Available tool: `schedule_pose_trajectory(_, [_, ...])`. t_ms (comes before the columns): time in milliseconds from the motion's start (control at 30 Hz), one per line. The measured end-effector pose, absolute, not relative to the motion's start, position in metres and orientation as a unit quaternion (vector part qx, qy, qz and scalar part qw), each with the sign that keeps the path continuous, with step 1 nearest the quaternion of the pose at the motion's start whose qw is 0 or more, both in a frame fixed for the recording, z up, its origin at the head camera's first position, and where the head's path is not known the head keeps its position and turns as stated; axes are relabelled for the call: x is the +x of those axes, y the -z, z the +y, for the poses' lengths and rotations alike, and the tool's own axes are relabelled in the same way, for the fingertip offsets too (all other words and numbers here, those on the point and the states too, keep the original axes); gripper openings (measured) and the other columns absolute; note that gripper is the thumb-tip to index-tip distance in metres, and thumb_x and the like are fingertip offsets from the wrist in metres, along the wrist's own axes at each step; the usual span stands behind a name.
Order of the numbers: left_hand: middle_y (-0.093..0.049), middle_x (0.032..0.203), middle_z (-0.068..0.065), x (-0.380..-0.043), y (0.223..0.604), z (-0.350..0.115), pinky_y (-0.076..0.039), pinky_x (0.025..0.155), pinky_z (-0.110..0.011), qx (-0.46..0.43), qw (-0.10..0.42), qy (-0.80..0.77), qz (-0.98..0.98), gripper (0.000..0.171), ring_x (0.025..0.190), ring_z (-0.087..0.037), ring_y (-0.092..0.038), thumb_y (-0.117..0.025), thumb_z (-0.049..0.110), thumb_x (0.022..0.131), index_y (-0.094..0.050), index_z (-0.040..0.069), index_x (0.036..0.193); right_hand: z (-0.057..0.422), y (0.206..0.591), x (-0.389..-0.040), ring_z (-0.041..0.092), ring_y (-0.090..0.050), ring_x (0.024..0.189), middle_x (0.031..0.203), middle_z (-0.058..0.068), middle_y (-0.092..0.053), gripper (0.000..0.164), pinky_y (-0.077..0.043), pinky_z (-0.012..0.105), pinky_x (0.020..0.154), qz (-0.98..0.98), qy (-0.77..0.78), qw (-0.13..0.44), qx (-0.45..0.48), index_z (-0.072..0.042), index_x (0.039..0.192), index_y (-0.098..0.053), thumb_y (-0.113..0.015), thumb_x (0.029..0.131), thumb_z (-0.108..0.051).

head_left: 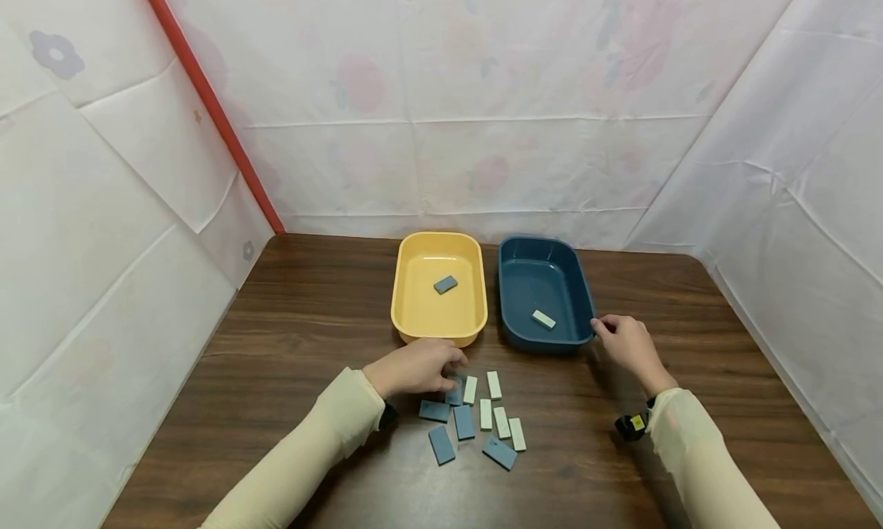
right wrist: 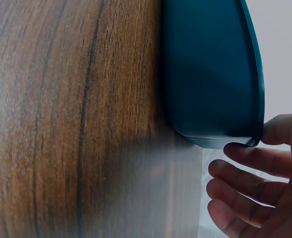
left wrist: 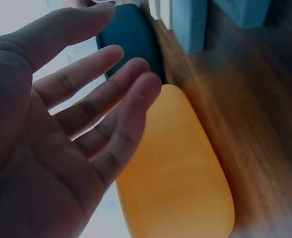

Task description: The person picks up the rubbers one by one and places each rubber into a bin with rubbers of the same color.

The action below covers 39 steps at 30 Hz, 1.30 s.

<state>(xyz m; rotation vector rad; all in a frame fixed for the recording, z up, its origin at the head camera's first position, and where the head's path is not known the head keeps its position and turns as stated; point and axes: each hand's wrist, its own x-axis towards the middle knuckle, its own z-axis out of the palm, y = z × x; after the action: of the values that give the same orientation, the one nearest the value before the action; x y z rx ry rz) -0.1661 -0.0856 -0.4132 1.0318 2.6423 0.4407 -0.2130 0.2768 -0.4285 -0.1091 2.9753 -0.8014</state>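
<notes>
My left hand [head_left: 422,366] hovers at the near end of the yellow bin, its fingers loosely bent with nothing in them. Below its fingertips lies a blue-grey block [head_left: 454,392], partly hidden by the hand. Several more blue-grey blocks [head_left: 441,445] and several pale green blocks [head_left: 486,415] lie flat on the table around it. At the near right corner of the dark blue bin [head_left: 548,248], my right hand [head_left: 629,346] pinches the rim between thumb and index finger [right wrist: 250,154]. The other right-hand fingers stay off the bin.
The yellow bin [head_left: 396,303] stands left of the dark blue bin, with a blue-grey block [head_left: 445,284] inside. One pale green block [head_left: 543,319] lies in the dark blue bin. White patterned sheets [head_left: 441,169] enclose the wooden table [head_left: 310,322] at the back and sides.
</notes>
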Motion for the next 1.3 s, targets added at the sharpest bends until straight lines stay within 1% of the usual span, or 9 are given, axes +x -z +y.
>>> schedule_pose_trajectory(167, [-0.068,0.106,0.0,-0.164,0.418,-0.082,-0.051,0.087,-0.029,0.369,0.135,-0.112,0.913,0.032,0.097,-0.015,-0.063,-0.075,0.03,0.085,-0.07,0.014,0.112,0.277,0.43,-0.214,0.026,-0.061,0.082,0.106,0.026,-0.069,0.042,-0.048,0.039,0.069,0.965,0.258,0.024,-0.038,0.008,0.118,-0.065,-0.046,0.102,-0.027])
schedule_pose_trajectory(333, [-0.067,0.103,0.001,-0.163,0.424,-0.079,-0.05,0.085,-0.028,0.374,0.142,-0.081,0.913,0.034,0.094,-0.014,-0.061,-0.078,0.035,0.082,-0.071,0.016,0.11,0.277,0.43,-0.214,0.023,-0.058,0.076,0.102,0.024,-0.069,0.042,-0.045,0.035,0.066,0.965,0.259,0.021,-0.044,0.008,0.117,-0.065,-0.046,0.102,-0.027])
schedule_pose_trajectory(467, [-0.067,0.101,0.002,-0.163,0.428,-0.077,-0.05,0.084,-0.028,0.372,0.142,-0.069,0.915,0.034,0.091,-0.014,-0.06,-0.079,0.035,0.081,-0.071,0.017,0.108,0.277,0.43,-0.213,0.023,-0.058,0.075,0.102,0.024,-0.07,0.042,-0.045,0.035,0.065,0.964,0.261,0.022,-0.045,0.007,0.117,-0.066,-0.046,0.103,-0.027])
schedule_pose_trajectory(867, [-0.068,0.096,0.002,-0.163,0.43,-0.076,-0.051,0.08,-0.028,0.362,0.108,-0.055,0.924,0.031,0.086,-0.014,-0.062,-0.082,0.033,0.078,-0.071,0.017,0.102,0.275,0.427,-0.211,0.026,-0.062,0.081,0.104,0.025,-0.069,0.042,-0.048,0.04,0.068,0.963,0.265,0.024,-0.042,0.008,0.116,-0.066,-0.047,0.103,-0.027])
schedule_pose_trajectory(1067, [-0.067,0.096,0.002,-0.162,0.429,-0.074,-0.051,0.079,-0.027,0.358,0.11,-0.042,0.926,0.032,0.085,-0.013,-0.062,-0.082,0.035,0.078,-0.071,0.017,0.102,0.274,0.427,-0.211,0.027,-0.062,0.082,0.105,0.025,-0.069,0.042,-0.049,0.041,0.07,0.963,0.264,0.024,-0.041,0.008,0.117,-0.065,-0.047,0.103,-0.028])
schedule_pose_trajectory(1300, [-0.067,0.099,0.001,-0.162,0.429,-0.07,-0.051,0.08,-0.026,0.356,0.119,-0.038,0.926,0.035,0.088,-0.013,-0.063,-0.082,0.034,0.078,-0.071,0.015,0.105,0.275,0.429,-0.211,0.031,-0.064,0.088,0.108,0.026,-0.068,0.044,-0.05,0.044,0.073,0.965,0.259,0.027,-0.038,0.008,0.118,-0.064,-0.046,0.103,-0.029])
